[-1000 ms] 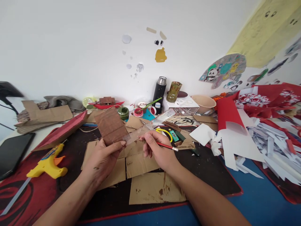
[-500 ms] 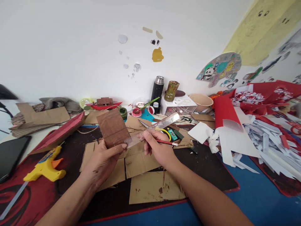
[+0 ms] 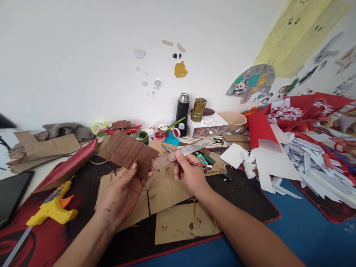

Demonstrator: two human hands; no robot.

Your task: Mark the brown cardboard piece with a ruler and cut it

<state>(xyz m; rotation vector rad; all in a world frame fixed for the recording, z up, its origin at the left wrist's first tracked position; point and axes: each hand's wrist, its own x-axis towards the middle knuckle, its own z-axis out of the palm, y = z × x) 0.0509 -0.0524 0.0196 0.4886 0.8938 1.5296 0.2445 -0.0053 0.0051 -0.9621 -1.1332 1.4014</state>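
Note:
My left hand is closed on a brown painted piece of cardboard, tilted above the mat, with the thumb on its face. My right hand grips a clear ruler that slants up to the right. A red pencil is also held in that hand, pointing right. The ruler's lower left end lies close to the cardboard's right edge; whether they touch I cannot tell. Beneath both hands are plain brown cardboard sheets, one of them stained with brown paint.
A yellow glue gun lies at the left, near a black phone and a red cardboard boat hull. Paint jars, a black flask and a white box line the wall. White paper strips are heaped at the right.
The brown cardboard has turned clockwise and moved apart from the ruler, which overlapped it before. My left thumb has shifted onto its face. The view has swung slightly to the right.

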